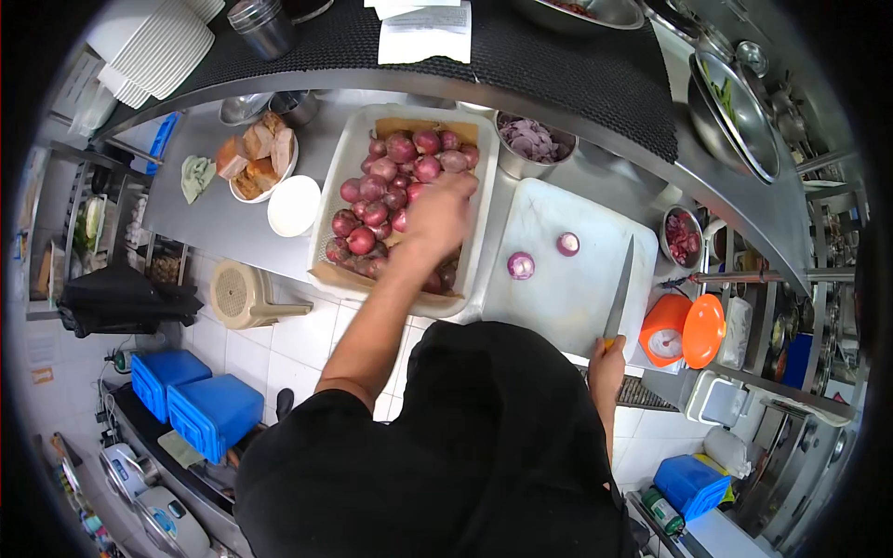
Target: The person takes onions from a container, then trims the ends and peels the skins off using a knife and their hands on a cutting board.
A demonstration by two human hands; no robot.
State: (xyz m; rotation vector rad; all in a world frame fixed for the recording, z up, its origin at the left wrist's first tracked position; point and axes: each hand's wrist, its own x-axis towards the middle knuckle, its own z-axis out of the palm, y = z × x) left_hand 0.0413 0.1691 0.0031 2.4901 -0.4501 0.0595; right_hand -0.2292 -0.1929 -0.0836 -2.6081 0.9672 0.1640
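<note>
My left hand reaches over the white crate of whole red onions, at its right side. Motion smears its fingers, so whether they grip an onion is unclear. My right hand is closed around the yellow handle of a knife, whose blade lies along the right side of the white cutting board. Two red onions with pale cut ends sit apart on the board, a left onion and a right onion. Brown cardboard lines the crate.
Behind the board stands a metal pot of sliced onion. A bowl of chopped red pieces and an orange scale are at right. Left of the crate are a white container and a bowl of bread-like chunks. A shelf overhangs the back.
</note>
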